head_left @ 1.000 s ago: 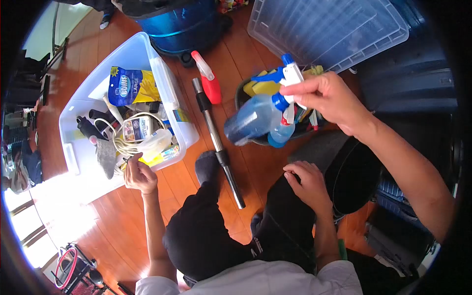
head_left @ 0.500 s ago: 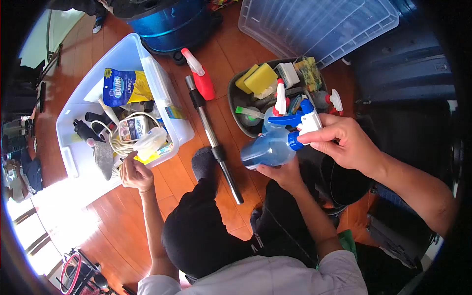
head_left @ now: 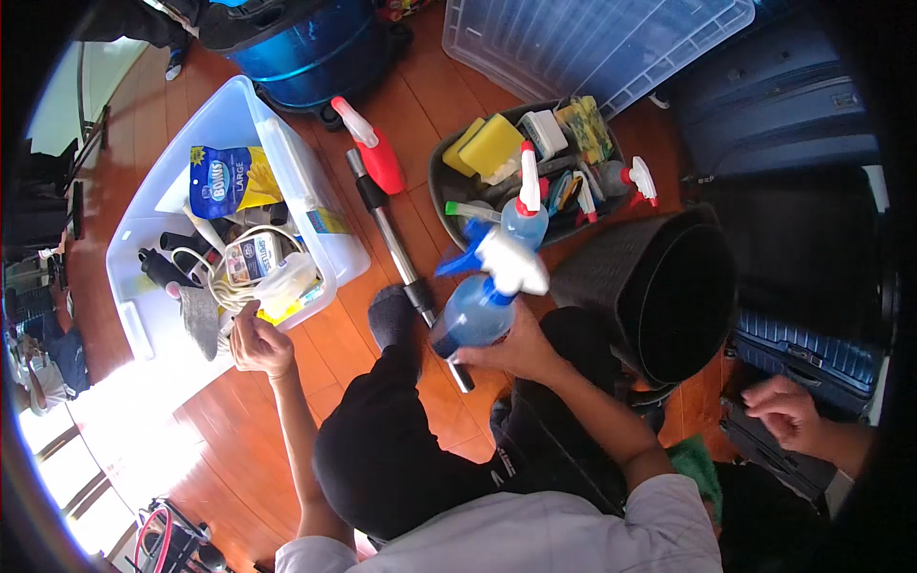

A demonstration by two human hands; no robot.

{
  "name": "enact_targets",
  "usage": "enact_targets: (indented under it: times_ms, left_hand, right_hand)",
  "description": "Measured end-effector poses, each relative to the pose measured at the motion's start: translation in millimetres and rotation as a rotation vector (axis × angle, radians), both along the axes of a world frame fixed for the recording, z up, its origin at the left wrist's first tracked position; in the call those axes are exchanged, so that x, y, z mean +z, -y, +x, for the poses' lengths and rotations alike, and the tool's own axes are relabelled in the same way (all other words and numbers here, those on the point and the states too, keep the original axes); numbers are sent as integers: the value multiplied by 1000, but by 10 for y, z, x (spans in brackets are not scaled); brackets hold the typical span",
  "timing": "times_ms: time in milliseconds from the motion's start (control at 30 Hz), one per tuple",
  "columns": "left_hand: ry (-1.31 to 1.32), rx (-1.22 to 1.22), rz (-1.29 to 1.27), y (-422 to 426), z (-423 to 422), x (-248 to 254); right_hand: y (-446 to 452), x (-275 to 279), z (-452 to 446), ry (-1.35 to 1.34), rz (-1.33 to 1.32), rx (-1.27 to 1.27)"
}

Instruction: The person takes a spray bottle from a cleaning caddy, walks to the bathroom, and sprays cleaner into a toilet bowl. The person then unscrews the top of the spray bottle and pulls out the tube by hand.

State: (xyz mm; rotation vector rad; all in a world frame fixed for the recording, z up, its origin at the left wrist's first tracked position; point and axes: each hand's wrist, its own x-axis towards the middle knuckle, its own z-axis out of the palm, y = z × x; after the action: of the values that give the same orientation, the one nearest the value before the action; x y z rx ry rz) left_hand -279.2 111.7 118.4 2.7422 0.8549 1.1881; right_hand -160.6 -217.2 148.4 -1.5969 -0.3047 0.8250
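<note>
My right hand (head_left: pixel 523 351) is wrapped round the lower part of a clear blue spray bottle (head_left: pixel 470 315), whose blue-and-white spray head is blurred. The bottle tilts over the end of a metal tube (head_left: pixel 394 244) on the floor. My left hand (head_left: pixel 261 346) is at the near edge of a clear plastic bin (head_left: pixel 136 310), fingers curled together; what they hold, if anything, is hidden. Near it in the bin lie a coiled cable (head_left: pixel 223 279), a clear plastic piece (head_left: pixel 288 277) and a grey cloth (head_left: pixel 199 325). A blue-and-yellow glove pack (head_left: pixel 231 181) lies farther back.
A dark caddy (head_left: pixel 441 191) holds sponges (head_left: pixel 492 143) and another blue spray bottle (head_left: pixel 524 224). A red spray bottle (head_left: pixel 380 164) lies beside the tube. Another person's hand (head_left: pixel 785 413) is at the right. A black bin (head_left: pixel 611 272) and a clear lid (head_left: pixel 592 43) are nearby.
The other person's hand has let go of the spray head and moved down to the right. My right hand took hold of the bottle and has moved it slightly left. My left hand has barely moved.
</note>
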Motion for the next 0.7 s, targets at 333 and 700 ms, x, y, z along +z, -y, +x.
enact_targets:
  times_ms: [333, 700]
  left_hand:
    - [-83, -83, -535, 165, 151, 345]
    - [-405, -847, -1554, 1082, 1529, 903]
  right_hand:
    - [-14, 35, 110, 31, 56, -129]
    - [-547, 301, 150, 685, -176, -229]
